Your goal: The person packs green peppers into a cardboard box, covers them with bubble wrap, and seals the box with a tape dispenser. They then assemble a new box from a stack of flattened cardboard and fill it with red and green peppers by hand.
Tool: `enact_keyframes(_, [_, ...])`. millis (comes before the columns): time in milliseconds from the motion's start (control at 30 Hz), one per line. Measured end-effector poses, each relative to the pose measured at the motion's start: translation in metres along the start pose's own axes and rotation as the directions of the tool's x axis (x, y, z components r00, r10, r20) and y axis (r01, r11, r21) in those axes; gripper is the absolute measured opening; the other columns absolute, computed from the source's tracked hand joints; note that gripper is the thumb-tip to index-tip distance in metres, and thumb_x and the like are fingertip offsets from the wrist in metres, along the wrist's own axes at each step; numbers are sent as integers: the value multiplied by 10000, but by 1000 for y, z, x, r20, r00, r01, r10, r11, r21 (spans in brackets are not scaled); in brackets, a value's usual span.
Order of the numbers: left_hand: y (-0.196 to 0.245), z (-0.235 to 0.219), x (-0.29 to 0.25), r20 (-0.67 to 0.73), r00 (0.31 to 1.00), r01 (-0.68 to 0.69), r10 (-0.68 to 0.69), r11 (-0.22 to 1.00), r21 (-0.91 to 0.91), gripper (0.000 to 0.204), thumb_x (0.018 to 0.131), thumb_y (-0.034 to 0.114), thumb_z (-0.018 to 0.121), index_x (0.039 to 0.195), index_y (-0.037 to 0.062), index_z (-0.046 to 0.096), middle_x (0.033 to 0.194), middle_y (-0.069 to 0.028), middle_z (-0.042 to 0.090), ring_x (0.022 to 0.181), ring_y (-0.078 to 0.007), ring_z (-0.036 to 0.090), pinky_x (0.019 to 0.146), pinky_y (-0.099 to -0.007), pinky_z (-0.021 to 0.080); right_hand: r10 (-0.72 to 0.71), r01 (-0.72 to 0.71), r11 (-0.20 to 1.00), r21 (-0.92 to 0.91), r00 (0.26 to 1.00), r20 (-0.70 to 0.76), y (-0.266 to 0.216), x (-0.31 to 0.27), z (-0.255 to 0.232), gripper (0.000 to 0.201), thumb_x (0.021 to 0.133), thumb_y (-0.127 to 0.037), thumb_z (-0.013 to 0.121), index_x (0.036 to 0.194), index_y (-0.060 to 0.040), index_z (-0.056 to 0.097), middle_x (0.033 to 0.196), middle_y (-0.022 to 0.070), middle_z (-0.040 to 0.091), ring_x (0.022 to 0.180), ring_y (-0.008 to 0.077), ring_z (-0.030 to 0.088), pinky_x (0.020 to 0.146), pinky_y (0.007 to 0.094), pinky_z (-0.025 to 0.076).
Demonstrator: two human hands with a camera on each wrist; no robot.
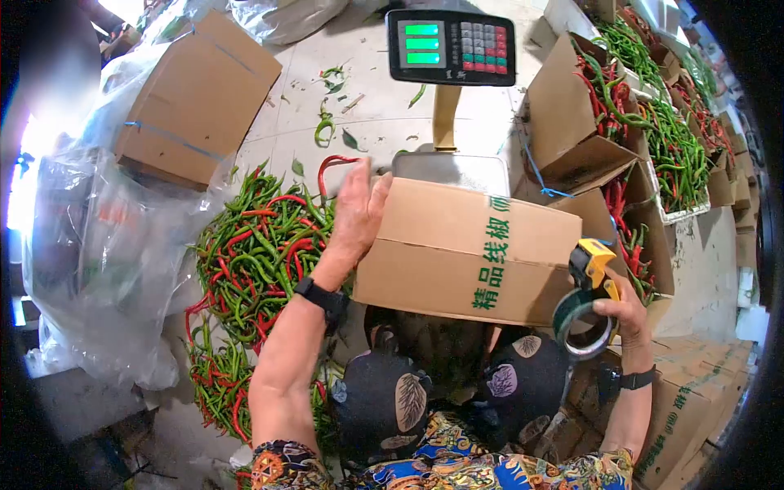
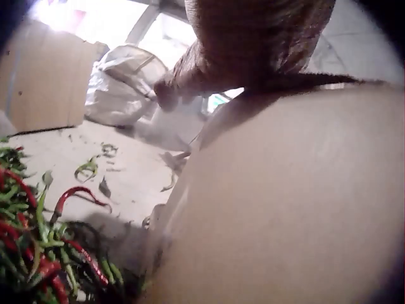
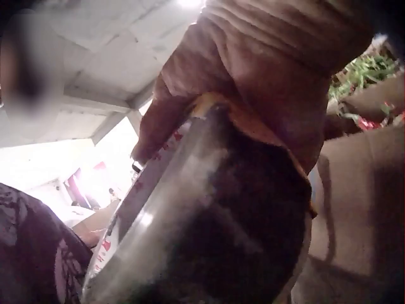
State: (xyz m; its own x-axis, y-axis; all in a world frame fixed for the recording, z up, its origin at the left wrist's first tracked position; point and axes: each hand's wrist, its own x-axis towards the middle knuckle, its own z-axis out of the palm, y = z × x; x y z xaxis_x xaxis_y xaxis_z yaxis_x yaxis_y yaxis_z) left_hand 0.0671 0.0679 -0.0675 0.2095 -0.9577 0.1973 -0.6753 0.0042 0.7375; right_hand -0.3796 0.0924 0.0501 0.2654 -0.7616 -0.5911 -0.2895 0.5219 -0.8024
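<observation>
A closed cardboard box (image 1: 433, 237) with green lettering lies in front of the person, above the knees in the head view. Against its left end rests the left hand (image 1: 357, 214), fingers extended along the edge; the left wrist view has this hand (image 2: 253, 44) over the box's pale side (image 2: 297, 190). The right hand (image 1: 627, 309) grips a yellow and black tape dispenser (image 1: 594, 260) at the box's right end. Its large tape roll (image 1: 563, 314) hangs toward the person and fills much of the right wrist view, below the curled hand (image 3: 266, 76).
A heap of green and red chili peppers (image 1: 261, 253) spreads on the left. Behind the box stands a scale with a lit display (image 1: 449, 47) and metal platform (image 1: 457, 169). Open boxes of peppers (image 1: 572, 106) line the right; plastic bags (image 1: 106, 269) and another carton (image 1: 200, 98) are at left.
</observation>
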Motion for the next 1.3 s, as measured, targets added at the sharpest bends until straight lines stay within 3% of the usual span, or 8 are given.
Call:
enact_keyframes(133, [60, -25, -7, -119, 957, -263, 266, 964, 41, 549, 971, 348, 534, 1319, -71, 466, 1188, -267, 565, 1101, -401, 546, 983, -449, 418, -323, 269, 847, -458, 945, -43, -34, -5, 9, 626, 633, -198, 846, 1153, 3, 563, 1027, 76, 667, 932, 141, 627, 844, 292, 495])
enact_keyframes(200, [92, -33, -22, 129, 982, -100, 137, 961, -256, 562, 978, 381, 513, 1357, -29, 450, 1229, -230, 574, 1098, -351, 567, 923, -428, 456, -431, 347, 749, -564, 902, -17, -56, -8, 33, 606, 626, -204, 869, 1111, -20, 555, 959, 100, 688, 893, 166, 657, 837, 307, 504])
enact_keyframes(267, [130, -49, -29, 607, 793, 455, -51, 711, -536, 544, 931, 169, 518, 1433, 17, 377, 1276, -178, 594, 1156, -286, 576, 935, -378, 486, -547, 454, 665, -593, 836, 27, -61, -4, 55, 620, 622, -214, 883, 1108, -23, 551, 960, 110, 691, 873, 189, 674, 814, 317, 517])
enact_keyframes(467, [147, -39, -35, 848, 526, 789, -62, 408, -460, 529, 1035, 382, 448, 1437, 47, 382, 1260, -138, 587, 1069, -191, 577, 867, -312, 496, -591, 524, 510, -682, 790, 165, -74, 10, 97, 666, 605, -221, 891, 1141, -35, 542, 976, 144, 683, 894, 273, 689, 796, 345, 532])
enact_keyframes(633, [140, -36, -50, 727, 685, 668, -47, 440, -600, 331, 1018, 274, 515, 1186, -3, 579, 987, -34, 623, 841, -91, 570, 691, -269, 503, -581, 558, 427, -711, 772, 257, -76, 18, 110, 686, 597, -227, 894, 1159, -46, 543, 995, 178, 678, 927, 357, 686, 798, 381, 540])
enact_keyframes(900, [121, -24, -63, 730, 681, 731, -47, 100, -675, 208, 991, 145, 526, 1072, -19, 625, 879, -15, 626, 747, -86, 563, 693, -250, 486, -612, 563, 381, -734, 748, 256, -81, 26, 129, 647, 627, -232, 882, 1140, -42, 536, 894, 179, 673, 880, 367, 687, 749, 401, 543])
enact_keyframes(1067, [94, -34, -60, 526, 841, 475, -125, 634, -610, 174, 982, 148, 548, 1016, 11, 650, 812, 18, 623, 715, -32, 544, 623, -211, 452, -562, 537, 256, -803, 759, 328, -83, 26, 140, 676, 599, -151, 859, 1185, -40, 540, 948, 188, 669, 878, 377, 679, 777, 401, 543])
enact_keyframes(1300, [-23, -138, -52, 146, 857, 463, -495, 613, -640, 161, 948, 187, 555, 880, 61, 628, 701, 45, 499, 579, -55, 432, 532, -231, 356, -509, 466, 161, -870, 795, 331, -99, 30, 145, 628, 665, -290, 854, 1141, -23, 540, 933, 194, 654, 877, 393, 660, 753, 433, 538])
